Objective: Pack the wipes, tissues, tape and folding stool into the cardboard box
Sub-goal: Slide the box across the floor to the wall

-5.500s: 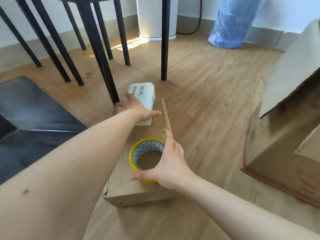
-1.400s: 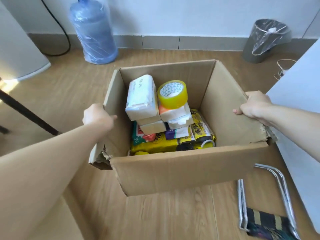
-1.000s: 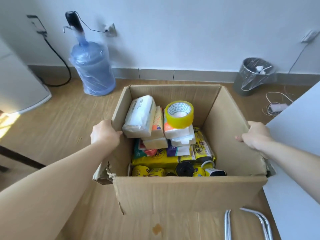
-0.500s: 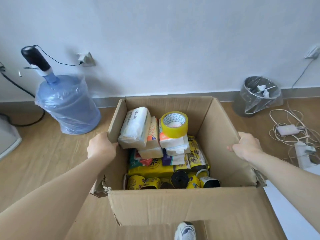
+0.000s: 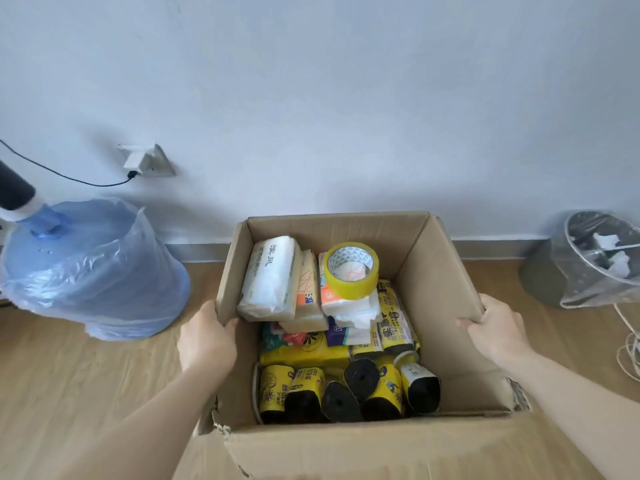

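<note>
the open cardboard box (image 5: 408, 244) sits on the wooden floor (image 5: 69, 375) close to the white wall (image 5: 311, 98), flaps up. to its left stands a blue water jug (image 5: 90, 271) wrapped in clear plastic; to its right, a bin (image 5: 588, 265) lined with a clear bag.

the left hand (image 5: 206, 337) is curled over the top edge of the box's left wall, and the right hand (image 5: 495, 327) is curled over the top edge of the right wall.

inside, toward the far left corner, a white tissue pack (image 5: 270, 278) printed with chinese characters leans on other packs. a yellow tape roll (image 5: 350, 270) rests on the packs beside it. along the near wall lie black rolls in yellow printed wrappers (image 5: 346, 389); their writing is too small to read.
</note>
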